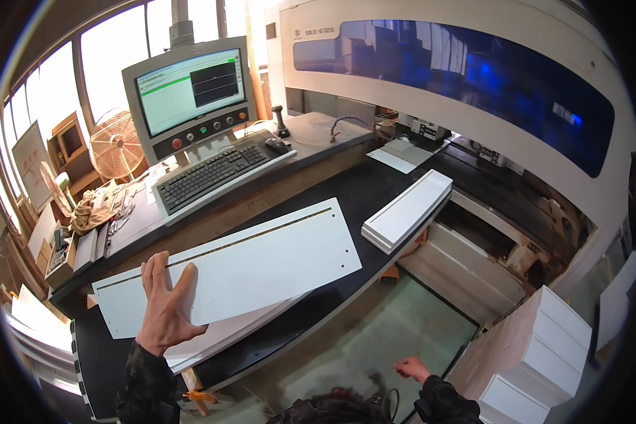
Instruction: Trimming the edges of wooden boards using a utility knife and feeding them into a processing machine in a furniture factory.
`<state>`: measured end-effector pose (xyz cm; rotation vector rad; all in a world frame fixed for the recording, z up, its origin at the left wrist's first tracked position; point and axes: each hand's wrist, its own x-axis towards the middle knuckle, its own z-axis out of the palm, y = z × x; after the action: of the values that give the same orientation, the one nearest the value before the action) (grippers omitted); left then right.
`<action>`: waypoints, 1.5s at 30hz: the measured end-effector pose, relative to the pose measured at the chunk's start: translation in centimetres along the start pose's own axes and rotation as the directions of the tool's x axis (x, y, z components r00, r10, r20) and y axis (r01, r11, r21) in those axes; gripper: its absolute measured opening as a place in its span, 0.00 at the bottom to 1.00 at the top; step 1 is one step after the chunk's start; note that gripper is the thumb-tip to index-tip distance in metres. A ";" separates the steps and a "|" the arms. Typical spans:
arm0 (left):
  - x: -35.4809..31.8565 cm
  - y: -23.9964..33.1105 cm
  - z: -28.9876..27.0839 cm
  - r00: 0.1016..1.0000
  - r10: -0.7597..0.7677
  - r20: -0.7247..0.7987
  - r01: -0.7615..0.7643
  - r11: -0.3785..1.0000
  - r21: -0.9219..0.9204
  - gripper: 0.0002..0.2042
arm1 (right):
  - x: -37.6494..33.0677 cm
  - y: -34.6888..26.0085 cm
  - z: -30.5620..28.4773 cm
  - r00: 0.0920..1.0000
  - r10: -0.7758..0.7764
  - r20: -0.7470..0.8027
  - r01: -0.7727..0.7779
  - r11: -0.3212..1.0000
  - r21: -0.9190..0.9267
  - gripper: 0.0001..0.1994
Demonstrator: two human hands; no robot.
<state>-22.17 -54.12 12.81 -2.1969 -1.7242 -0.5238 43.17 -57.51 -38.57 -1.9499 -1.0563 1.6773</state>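
On the bench, left hand (164, 304) presses white panel (240, 265).

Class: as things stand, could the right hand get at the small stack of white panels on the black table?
Probably yes: the right hand hangs empty and low, and nothing stands between it and the small stack of white panels.

Premises are presenting as a furniture panel workshop. A large enclosed machine (466, 78) with control screen (189, 88) and keyboard (212, 173) is occupying the bench (374, 187), and cut white panels (406, 210) are lying stacked nearby.

Black machine table (374, 191) with 1 grooved white panel (247, 265), 1 small panel stack (408, 210).
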 end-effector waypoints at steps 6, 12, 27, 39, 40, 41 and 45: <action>0.0 0.7 1.6 0.992 0.025 -0.122 -0.031 0.998 -0.051 0.60 | -0.1 1.0 0.0 1.000 -0.025 -0.015 0.027 0.992 0.121 0.15; -0.4 0.6 2.9 0.939 0.109 -0.327 -0.069 0.989 0.133 0.64 | -0.2 1.9 -0.2 0.999 -0.044 -0.009 0.045 0.991 0.126 0.15; 1.8 3.2 -1.0 0.954 -0.083 -0.289 0.034 0.984 -0.172 0.65 | 0.9 0.6 0.8 0.999 -0.040 0.018 0.040 0.999 0.005 0.15; 0.7 0.2 0.1 0.949 -0.268 0.168 0.041 -0.420 -0.906 0.52 | -0.3 4.5 0.8 0.997 -0.060 0.045 0.055 0.992 0.118 0.15; -0.2 0.4 0.3 0.952 -0.265 0.154 -0.001 -0.507 -0.862 0.53 | -1.2 4.2 0.7 0.995 -0.085 0.044 0.082 0.995 0.054 0.16; -1.5 0.6 1.0 0.944 -0.298 0.138 -0.056 -0.560 -0.826 0.54 | -2.0 3.3 1.2 0.992 -0.092 0.082 0.090 0.996 0.030 0.16; -5.2 1.5 2.6 0.917 -0.373 0.141 -0.154 -0.658 -0.737 0.63 | -5.4 0.6 2.6 0.999 -0.031 0.009 0.030 0.999 0.020 0.12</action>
<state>-21.53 -57.83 8.07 -1.6832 -0.8141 -3.9263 40.80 -62.37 -35.91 -1.9056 -1.0631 1.6763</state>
